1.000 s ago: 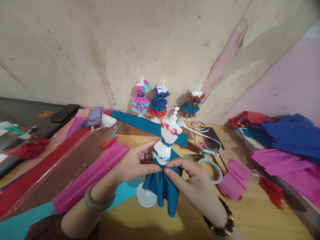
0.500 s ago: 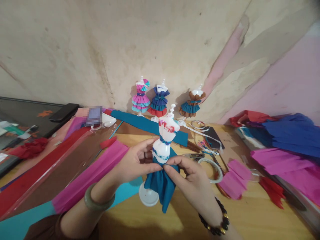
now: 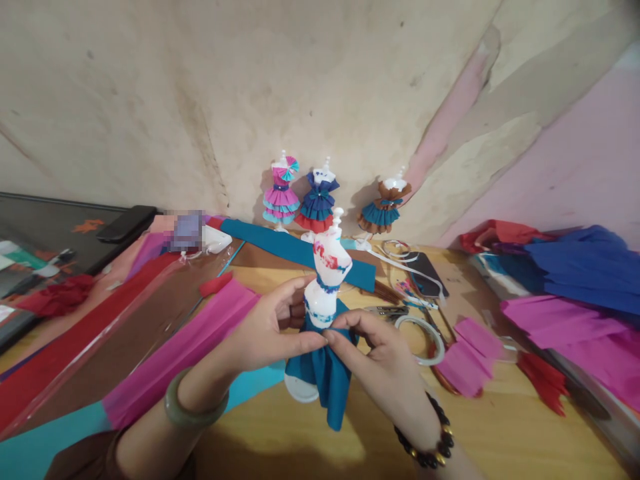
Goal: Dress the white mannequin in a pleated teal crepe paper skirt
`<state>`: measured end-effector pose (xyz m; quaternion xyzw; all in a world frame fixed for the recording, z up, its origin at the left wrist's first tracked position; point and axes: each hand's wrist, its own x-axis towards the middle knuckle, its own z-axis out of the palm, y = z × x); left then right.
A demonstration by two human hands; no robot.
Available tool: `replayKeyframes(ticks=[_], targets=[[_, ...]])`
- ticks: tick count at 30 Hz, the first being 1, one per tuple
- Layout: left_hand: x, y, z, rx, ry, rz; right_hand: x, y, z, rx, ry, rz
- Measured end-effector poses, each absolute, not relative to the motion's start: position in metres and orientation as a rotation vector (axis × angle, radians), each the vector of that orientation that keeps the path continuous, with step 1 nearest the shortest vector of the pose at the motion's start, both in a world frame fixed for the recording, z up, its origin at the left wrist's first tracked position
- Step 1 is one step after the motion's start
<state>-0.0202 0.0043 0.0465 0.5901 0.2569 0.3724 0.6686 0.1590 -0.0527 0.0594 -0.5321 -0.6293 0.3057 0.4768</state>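
A small white dress form [image 3: 323,303], stained red and blue, stands tilted between my hands on a round white base [image 3: 301,388]. Teal crepe paper [image 3: 333,383] wraps its lower part in loose folds like a skirt. My left hand [image 3: 273,327] curls around the form from the left, its thumb pressing the paper's top edge at the front. Close beside that thumb, my right hand [image 3: 373,353] pinches the same edge between thumb and forefinger. The left fingertips behind the form are partly hidden.
Three dress forms in paper dresses, one pink [image 3: 281,193], stand by the wall. A roll of tape [image 3: 423,340], a phone [image 3: 427,275] and pink paper [image 3: 470,357] lie to the right. Long paper strips, including a magenta one [image 3: 183,353], lie left; blue paper [image 3: 585,267] is piled far right.
The dress form has tipped and shifted slightly left. Both thumbs have come closer together at the teal paper's top edge, and the hanging paper has swung a little to the right.
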Motion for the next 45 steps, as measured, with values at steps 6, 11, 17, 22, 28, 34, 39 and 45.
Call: replayKeyframes(ticks=[6,11,17,22,28,34,39,45], targets=[[-0.018,0.006,0.049,1.347,0.628,0.816,0.165,-0.049,0.055,-1.293,-1.624,0.719],[-0.017,0.015,0.051,1.256,0.788,0.881,0.179,-0.054,0.061,-1.173,-1.786,0.396],[-0.018,0.022,0.048,0.986,0.87,0.974,0.171,-0.068,0.073,-0.959,-2.212,0.057],[-0.016,0.019,0.048,0.843,0.884,0.979,0.158,-0.067,0.063,-1.012,-2.179,-0.257],[-0.014,0.018,0.052,0.879,0.918,0.972,0.151,-0.072,0.055,-0.904,-2.151,-0.325],[-0.014,0.018,0.054,0.936,0.963,0.964,0.14,-0.074,0.049,-0.84,-2.164,-0.288],[-0.019,0.019,0.057,1.036,0.931,0.919,0.139,-0.074,0.052,-0.737,-2.206,-0.13],[-0.029,0.019,0.053,1.209,0.747,0.843,0.159,-0.067,0.06,-0.984,-1.87,0.331]])
